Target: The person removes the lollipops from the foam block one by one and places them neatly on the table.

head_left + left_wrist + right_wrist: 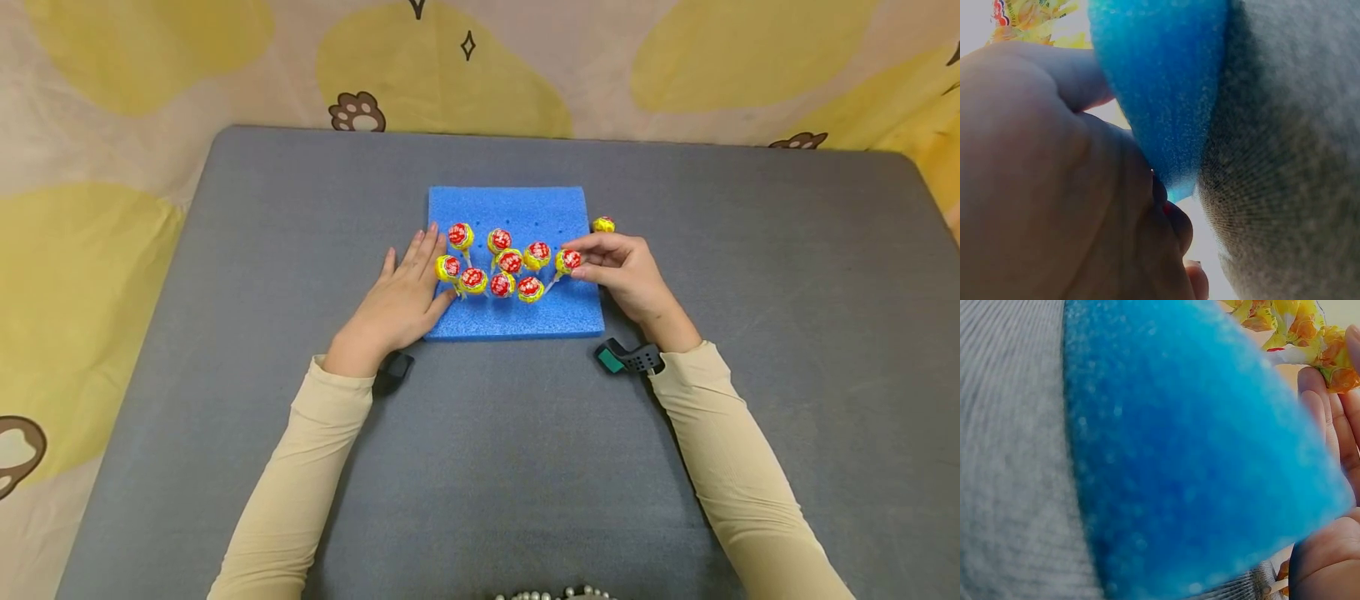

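Note:
A blue foam block [517, 321] lies on the table, and several lollipops [473, 280] in yellow and red wrappers stand in its top, some leaning. My right hand [626, 271] pinches the wrapped head of one lollipop [567, 261] between thumb and fingers at the block's right side. That lollipop's white stick [1291, 356] slants down to the left toward the foam. Along the block's left edge rests my left hand [397, 304], fingers straight, thumb over the top near the front-left lollipops. In the left wrist view, the foam's side [1160, 81] shows beside this hand.
Another lollipop [603, 224] is just beyond my right hand, right of the block. Small holes dot the block's rear part. The grey table [480, 467] extends around it, with a patterned yellow and cream cloth [480, 75] behind. Each wrist wears a dark strapped device [628, 357].

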A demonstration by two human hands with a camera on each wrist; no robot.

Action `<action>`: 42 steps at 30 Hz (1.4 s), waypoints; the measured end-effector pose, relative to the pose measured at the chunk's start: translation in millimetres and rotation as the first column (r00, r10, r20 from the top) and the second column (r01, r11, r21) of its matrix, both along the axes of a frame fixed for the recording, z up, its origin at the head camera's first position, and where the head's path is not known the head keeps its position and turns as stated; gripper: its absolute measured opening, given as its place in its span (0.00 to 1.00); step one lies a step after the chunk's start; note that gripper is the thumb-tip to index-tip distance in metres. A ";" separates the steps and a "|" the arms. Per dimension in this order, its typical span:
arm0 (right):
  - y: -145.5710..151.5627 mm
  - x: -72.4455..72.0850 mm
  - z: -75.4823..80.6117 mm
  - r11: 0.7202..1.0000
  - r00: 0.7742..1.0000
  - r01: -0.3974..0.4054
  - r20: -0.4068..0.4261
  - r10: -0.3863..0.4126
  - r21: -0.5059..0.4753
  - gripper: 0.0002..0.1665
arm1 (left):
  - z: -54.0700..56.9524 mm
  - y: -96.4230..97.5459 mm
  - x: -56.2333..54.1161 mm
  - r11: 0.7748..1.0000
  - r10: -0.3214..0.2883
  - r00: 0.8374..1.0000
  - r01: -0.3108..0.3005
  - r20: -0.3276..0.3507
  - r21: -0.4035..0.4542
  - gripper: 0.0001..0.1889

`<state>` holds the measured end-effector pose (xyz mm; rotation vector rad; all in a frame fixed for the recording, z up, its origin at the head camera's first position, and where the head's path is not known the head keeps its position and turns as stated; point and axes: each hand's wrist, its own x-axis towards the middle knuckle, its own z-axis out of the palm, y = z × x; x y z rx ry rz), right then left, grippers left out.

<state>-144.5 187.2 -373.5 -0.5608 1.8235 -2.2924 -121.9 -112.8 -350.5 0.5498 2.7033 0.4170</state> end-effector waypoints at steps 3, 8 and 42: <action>-0.2 0.5 0.2 1.000 1.000 0.015 0.005 -0.015 0.009 0.20 | -0.1 0.0 -0.1 1.000 0.000 1.000 0.000 0.002 0.000 0.38; -0.4 0.2 -0.6 1.000 1.000 0.023 0.013 -0.023 0.009 0.20 | -0.5 0.1 -0.3 1.000 0.003 1.000 -0.003 0.002 -0.008 0.38; 6.7 -6.1 -1.5 0.944 0.996 0.089 0.017 -0.088 -0.319 0.09 | -1.5 0.3 -2.1 1.000 -0.005 1.000 0.005 -0.007 -0.008 0.39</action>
